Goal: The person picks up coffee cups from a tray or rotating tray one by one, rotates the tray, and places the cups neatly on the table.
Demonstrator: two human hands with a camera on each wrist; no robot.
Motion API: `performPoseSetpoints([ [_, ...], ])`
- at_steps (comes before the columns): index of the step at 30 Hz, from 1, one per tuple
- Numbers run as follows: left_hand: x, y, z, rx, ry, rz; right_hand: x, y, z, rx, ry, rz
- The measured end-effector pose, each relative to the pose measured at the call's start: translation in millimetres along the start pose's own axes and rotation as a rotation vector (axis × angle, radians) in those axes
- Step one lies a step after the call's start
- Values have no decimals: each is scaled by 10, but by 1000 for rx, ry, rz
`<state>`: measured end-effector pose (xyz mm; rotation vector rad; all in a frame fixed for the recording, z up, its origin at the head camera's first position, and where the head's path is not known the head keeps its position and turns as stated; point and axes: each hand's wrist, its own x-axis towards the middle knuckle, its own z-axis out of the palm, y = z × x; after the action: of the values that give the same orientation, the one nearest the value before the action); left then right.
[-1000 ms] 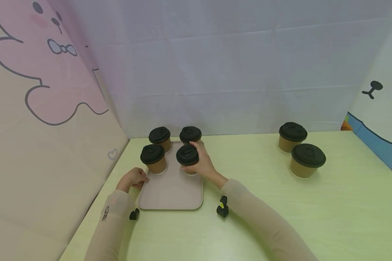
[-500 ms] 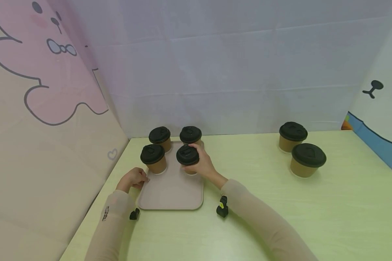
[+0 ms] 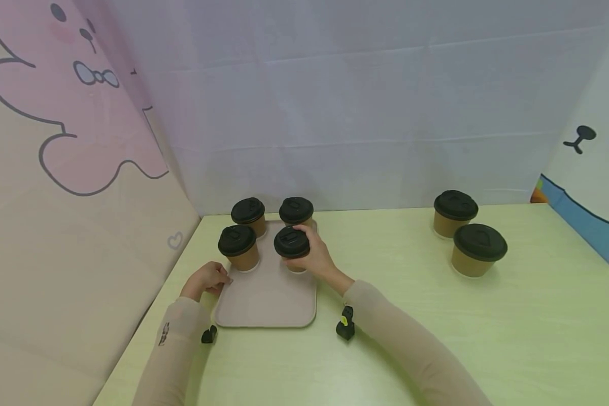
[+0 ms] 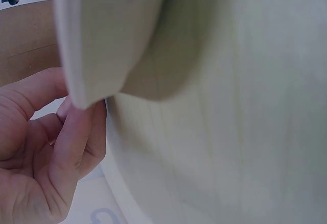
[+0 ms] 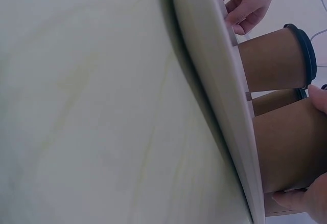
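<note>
Evidently, the right hand (image 3: pixel 314 257) gripped the cup (image 3: pixel 291 242) at the tray's (image 3: pixel 266 304) three o'clock, perhaps to steady it; the left hand (image 3: pixel 206 277) pinched the nine o'clock rim, presumably so the tray wouldn't slide on the desk (image 3: pixel 538 327).

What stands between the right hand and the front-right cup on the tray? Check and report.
Nothing visible: the right hand grips the front-right cup directly; the right wrist view shows it touching the side. The front-left cup on the tray stands apart, out of the way.
</note>
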<state>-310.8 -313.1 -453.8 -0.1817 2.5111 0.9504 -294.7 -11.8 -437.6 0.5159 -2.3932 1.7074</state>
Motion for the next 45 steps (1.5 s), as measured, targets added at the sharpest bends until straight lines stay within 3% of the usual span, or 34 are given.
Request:
performPoseSetpoints([
  [3,279,-230,-10,3,-10,7,-2,-9,0,-2,-3,-3],
  [4,418,-363,-17,-18,-29,46,-3,-11,0,-2,-4,-4],
  [5,427,-369,-19,-16,-28,47,-3,-12,1,-3,-4,-4],
  [10,18,-32,-9,-16,2,21,-4,-18,1,2,-4,1],
  [11,-134,104,-2,2,22,-16,-4,-19,2,3,-6,5],
  [15,-330,245,7,5,30,-8,-7,-20,6,0,-15,14],
  [45,-326,248,16,10,37,-11,13,-75,49,-12,-4,17],
])
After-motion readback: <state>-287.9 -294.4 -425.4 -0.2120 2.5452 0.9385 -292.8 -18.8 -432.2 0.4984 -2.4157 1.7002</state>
